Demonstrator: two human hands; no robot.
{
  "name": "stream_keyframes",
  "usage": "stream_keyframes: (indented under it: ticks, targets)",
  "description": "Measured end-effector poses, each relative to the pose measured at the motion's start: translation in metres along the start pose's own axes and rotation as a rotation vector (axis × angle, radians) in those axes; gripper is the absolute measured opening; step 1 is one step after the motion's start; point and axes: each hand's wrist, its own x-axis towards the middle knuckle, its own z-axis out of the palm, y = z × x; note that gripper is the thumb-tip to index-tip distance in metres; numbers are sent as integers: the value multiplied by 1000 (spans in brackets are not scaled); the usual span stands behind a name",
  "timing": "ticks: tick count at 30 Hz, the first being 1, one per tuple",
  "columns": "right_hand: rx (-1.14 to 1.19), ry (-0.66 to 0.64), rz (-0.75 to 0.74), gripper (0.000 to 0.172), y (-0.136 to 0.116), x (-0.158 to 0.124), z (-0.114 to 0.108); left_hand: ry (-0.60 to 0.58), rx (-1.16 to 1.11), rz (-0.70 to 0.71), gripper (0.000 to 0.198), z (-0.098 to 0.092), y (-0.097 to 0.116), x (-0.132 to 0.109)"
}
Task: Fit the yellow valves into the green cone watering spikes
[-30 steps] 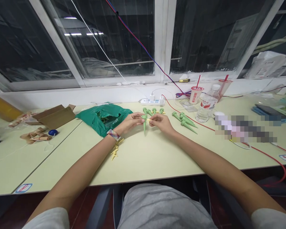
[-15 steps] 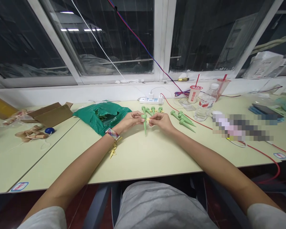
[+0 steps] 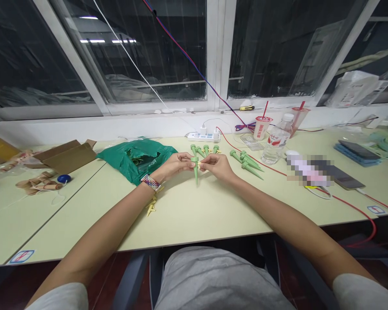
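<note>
Right now, the left hand (image 3: pixel 177 166) has its thumb and fingers closed on a green spike (image 3: pixel 195 175), held near its wider top with the point down, over the pale table (image 3: pixel 194 226); whether the tip touches the surface, I cannot tell. The right hand (image 3: pixel 219 167) pinches a small yellow piece (image 3: pixel 199 165) between thumb and fingertips, against the side of the spike just below its top, and so little of the piece shows that how far in it sits is unclear. Just behind the hands lies a cluster of green spikes (image 3: pixel 206 149) with bits of yellow among them, and right of the right hand lies another group of green spikes (image 3: pixel 247 162), tips toward the near right. Loose yellow pieces (image 3: pixel 151 208) lie beside the left forearm, near the wristband (image 3: pixel 150 182), while a green plastic bag (image 3: pixel 118 156), torn open, lies behind the left wrist
</note>
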Motion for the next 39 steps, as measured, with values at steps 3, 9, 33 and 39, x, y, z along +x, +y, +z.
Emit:
stream_keyframes:
  ticks: [3, 9, 33, 39]
  targets:
    - [-44, -31, -25, 20, 1, -1, 0, -17, 14, -21, 36, -1, 3, -2]
    - [-93, -70, -23, 15, 4, -1, -3, -19, 48, -71, 38, -3, 4, -3]
    - [-1313, -347, 299, 13, -100, -94, -105, -26, -68, 64, 42, -11, -8, 6]
    - [-1337, -461, 254, 10, -80, -84, -97, -29, -86, 59, 45, -8, -6, 4]
